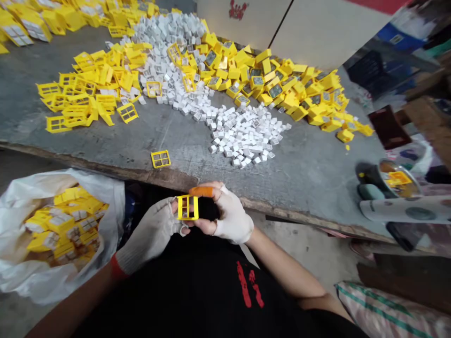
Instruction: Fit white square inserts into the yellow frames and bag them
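Both my gloved hands meet just below the table's front edge and hold one yellow plastic frame (187, 207) with square windows. My left hand (155, 232) pinches its left side. My right hand (225, 213), with an orange cover on one fingertip, grips its right side. On the grey table (310, 173) beyond lie a heap of small white cubes (243, 134), a pile of empty yellow frames (88, 94) at the left and a pile of filled yellow frames (282, 87) at the right. A single empty frame (161, 159) lies near the front edge.
A white plastic bag (38, 277) with filled yellow pieces (63, 225) sits at my lower left. A round metal tin (396, 180) and a rolled paper (405, 209) lie at the table's right end. Cardboard boxes (299, 23) stand behind the piles.
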`<state>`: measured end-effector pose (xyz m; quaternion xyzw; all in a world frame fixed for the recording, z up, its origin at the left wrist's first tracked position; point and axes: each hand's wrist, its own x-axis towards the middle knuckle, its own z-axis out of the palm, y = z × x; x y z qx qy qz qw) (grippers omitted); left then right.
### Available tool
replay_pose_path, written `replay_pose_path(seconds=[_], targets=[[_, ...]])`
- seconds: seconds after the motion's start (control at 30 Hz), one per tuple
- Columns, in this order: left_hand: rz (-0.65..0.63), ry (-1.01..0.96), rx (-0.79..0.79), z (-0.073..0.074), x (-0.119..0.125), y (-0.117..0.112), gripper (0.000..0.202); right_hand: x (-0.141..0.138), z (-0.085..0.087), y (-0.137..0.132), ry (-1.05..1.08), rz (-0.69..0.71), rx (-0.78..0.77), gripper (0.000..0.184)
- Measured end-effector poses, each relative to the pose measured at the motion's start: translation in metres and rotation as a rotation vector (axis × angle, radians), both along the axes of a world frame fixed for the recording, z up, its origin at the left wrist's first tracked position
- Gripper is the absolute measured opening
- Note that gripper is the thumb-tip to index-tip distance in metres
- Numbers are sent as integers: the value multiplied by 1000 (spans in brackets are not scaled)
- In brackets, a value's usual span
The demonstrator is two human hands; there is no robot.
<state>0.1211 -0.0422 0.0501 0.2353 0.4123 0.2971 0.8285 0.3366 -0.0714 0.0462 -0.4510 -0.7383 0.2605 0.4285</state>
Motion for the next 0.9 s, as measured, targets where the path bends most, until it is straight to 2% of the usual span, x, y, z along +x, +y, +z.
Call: replay_pose_path(seconds=[0.1, 0.17, 0.23, 0.27, 0.3, 0.33, 0.4, 0.5, 0.57, 0.6, 0.7, 0.8, 0.9], targets=[[34, -87, -6, 5, 0, 1, 32, 20, 2, 5, -110, 97, -8, 64], [75, -88, -3, 13, -1, 3, 40, 42, 10, 24, -280, 103, -32, 69], [111, -25, 0, 22, -1, 5, 48, 61, 22, 54, -525, -31, -75, 61], [115, 8, 14, 26, 0, 7, 50, 68, 28, 72, -664, -128, -97, 52], [112, 36, 41, 27, 0, 8, 50, 71, 34, 89, -797, -168, -106, 46], [110, 57, 76, 27, 0, 9, 51, 71, 39, 105, -921, -168, -107, 44], [120, 85, 157, 23, -2, 11, 50, 63, 47, 130, -1132, -78, -109, 44], [142, 126, 186, 13, -8, 12, 39, 47, 56, 147, -1282, 15, -134, 43], [160, 115, 150, 9, -11, 14, 33, 43, 58, 145, -1200, -21, -153, 39], [168, 100, 128, 10, -11, 16, 35, 44, 57, 140, -1088, -41, -153, 36], [191, 22, 99, 17, -6, 20, 46, 50, 49, 118, -513, -21, -116, 26], [203, -61, 106, 26, 6, 25, 55, 47, 31, 87, 47, 21, -65, 20], [204, -96, 109, 30, 18, 26, 59, 35, 14, 60, 297, -55, -55, 20]])
